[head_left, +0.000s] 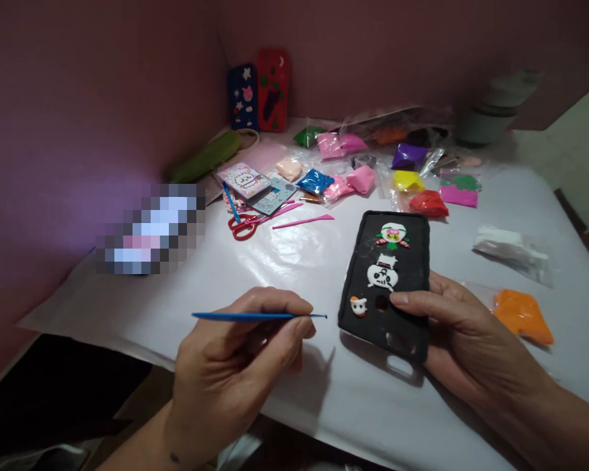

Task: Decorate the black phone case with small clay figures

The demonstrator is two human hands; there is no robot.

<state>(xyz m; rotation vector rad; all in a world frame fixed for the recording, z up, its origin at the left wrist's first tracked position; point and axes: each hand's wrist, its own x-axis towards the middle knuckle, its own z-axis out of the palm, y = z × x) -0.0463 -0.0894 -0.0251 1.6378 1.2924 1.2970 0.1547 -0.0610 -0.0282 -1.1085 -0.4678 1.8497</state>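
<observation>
A thin blue tool (245,317) with a small ball tip is pinched in my left hand (240,360), its tip pointing right, a little apart from the case. My right hand (471,340) grips a black phone case (363,261) by its right side, thumb on the front face. White clay figures lie on the case: one with green and pink parts (393,233) at the top, a white one with black marks (383,276) in the middle, and a small white and orange one (358,306) lower left. A dark round spot (382,303) shows beside the thumb.
Behind the hands are red scissors (243,227), a pink tool (304,222), cards (245,180) and bags of coloured clay (315,181). Orange clay (523,316) lies right. Blue (243,98) and red (273,91) cases lean on the wall. A blurred-out bright object (152,229) is left.
</observation>
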